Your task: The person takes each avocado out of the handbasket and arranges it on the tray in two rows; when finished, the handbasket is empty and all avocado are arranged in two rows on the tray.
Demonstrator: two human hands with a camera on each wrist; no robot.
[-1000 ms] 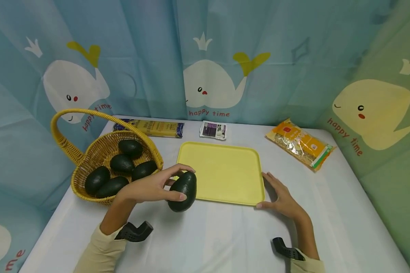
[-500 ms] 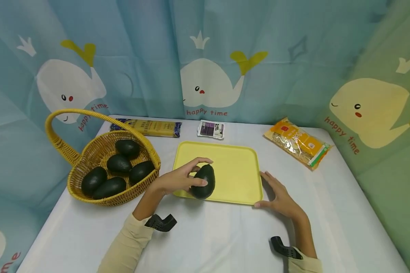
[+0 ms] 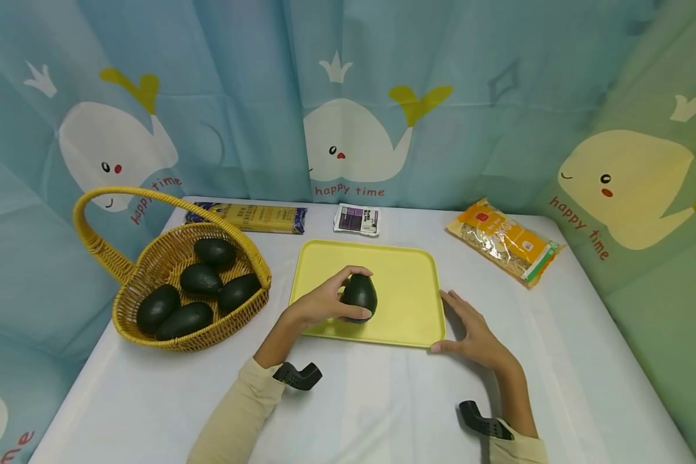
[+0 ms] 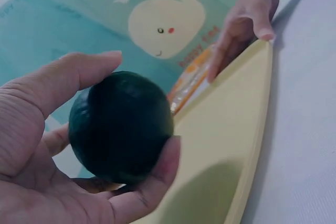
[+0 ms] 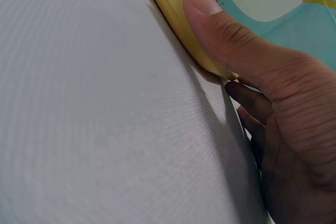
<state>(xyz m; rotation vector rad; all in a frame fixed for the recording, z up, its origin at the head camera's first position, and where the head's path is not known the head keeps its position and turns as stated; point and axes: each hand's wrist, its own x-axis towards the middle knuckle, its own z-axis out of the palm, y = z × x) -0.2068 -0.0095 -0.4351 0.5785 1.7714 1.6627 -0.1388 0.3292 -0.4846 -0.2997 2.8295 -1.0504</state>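
Flat yellow rectangular tray (image 3: pixel 406 283): before me | my bare right hand (image 3: pixel 474 334): spread, thumb and fingers touching its near right corner | my bare left hand (image 3: pixel 323 300): stretched over it, thumb nearside, clamped round | dark-green egg-shaped avocado (image 3: pixel 361 295): over the tray, contact unclear

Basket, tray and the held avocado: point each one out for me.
Basket (image 3: pixel 232 325): head view, on its near woven wall.
Tray (image 3: pixel 408 293): head view, on its bare floor, right of the avocado.
Avocado (image 4: pixel 123 127): left wrist view, on its middle.
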